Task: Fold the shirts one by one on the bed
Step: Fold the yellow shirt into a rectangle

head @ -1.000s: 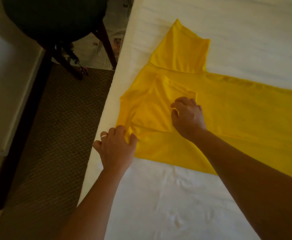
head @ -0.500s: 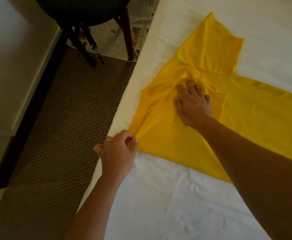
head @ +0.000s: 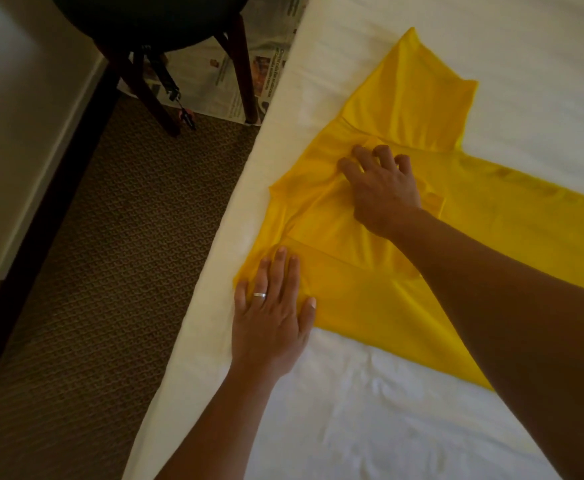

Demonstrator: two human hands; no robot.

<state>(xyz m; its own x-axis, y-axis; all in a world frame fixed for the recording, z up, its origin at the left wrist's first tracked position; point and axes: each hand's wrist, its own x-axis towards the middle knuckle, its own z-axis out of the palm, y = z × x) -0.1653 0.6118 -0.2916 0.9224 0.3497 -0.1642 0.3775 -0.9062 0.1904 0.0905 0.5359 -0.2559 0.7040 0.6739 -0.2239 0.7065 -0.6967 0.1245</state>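
White bed (head: 370,410) bears yellow shirt (head: 491,244) (both hands flat on it)

A yellow shirt (head: 370,258) lies on the white bed (head: 370,410). The left hand (head: 271,313) (ring on one finger) presses its near corner flat; the right hand (head: 384,192) presses the folded sleeve.

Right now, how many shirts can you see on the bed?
1: the yellow shirt lies near the bed edge, under both hands. Any others would be out of frame.
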